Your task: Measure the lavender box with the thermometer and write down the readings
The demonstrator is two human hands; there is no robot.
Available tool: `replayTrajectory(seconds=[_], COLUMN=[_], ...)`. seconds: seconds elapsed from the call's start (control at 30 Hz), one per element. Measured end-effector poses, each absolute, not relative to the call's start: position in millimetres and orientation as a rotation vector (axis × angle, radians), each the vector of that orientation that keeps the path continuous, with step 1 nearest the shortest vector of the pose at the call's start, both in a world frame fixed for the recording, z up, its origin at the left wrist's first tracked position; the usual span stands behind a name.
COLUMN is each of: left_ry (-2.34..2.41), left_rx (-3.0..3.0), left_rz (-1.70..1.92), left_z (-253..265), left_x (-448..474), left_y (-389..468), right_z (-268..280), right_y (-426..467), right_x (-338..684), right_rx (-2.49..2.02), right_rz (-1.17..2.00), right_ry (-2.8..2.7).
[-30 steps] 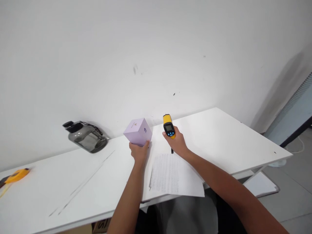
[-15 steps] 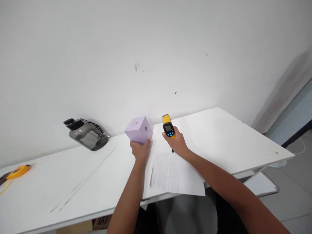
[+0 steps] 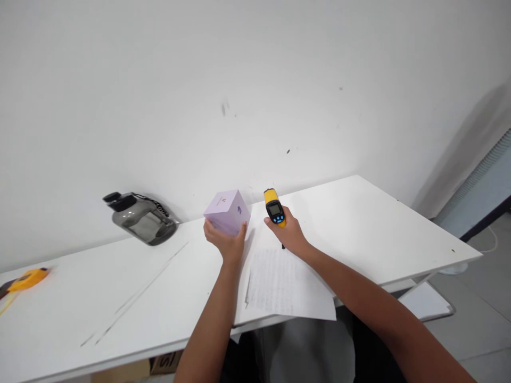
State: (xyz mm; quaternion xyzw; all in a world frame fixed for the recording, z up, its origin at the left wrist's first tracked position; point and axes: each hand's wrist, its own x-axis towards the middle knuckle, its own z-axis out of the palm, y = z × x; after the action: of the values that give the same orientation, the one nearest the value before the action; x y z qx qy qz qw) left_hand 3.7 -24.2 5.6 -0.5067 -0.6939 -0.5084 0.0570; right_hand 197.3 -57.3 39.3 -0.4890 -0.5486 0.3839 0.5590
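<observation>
Your left hand (image 3: 227, 242) gripped the lilac box (image 3: 227, 212) from its near side, fingers wrapped on both flanks, the box standing on the white table (image 3: 359, 223) near the wall. Your right hand (image 3: 290, 232) was closed around the yellow thermometer gun (image 3: 274, 207), its display facing you, just beside the box. Printed sheets (image 3: 285, 284) lay below both hands. A dark jug (image 3: 140, 218) lay tipped to the left, and a yellow tape measure (image 3: 27, 279) sat at the far left edge.
</observation>
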Motion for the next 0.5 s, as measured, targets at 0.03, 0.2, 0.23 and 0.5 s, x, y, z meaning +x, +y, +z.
replayTrajectory(seconds=[0.03, 0.2, 0.23, 0.5], left_ry=[-2.002, -1.661, -1.633, -1.666], left_rx=[-1.534, -1.831, -1.980, -2.733], left_rz=[-1.554, -1.604, -1.581, -1.365], left_z=[6.4, 9.6, 10.2, 11.1], left_x=[4.6, 5.1, 5.7, 26.0], left_y=[-26.8, -41.0, -43.2, -51.3], right_z=[38.2, 28.4, 26.6, 23.0], right_y=[-56.8, -50.2, -48.8, -49.5], right_x=[196.9, 193.2, 192.4, 187.5], right_rx=[-1.133, -1.062, -1.044, -0.802], right_rz=[0.923, 0.974, 0.983, 0.983], right_ry=[-1.299, -1.322, -1.339, -1.448])
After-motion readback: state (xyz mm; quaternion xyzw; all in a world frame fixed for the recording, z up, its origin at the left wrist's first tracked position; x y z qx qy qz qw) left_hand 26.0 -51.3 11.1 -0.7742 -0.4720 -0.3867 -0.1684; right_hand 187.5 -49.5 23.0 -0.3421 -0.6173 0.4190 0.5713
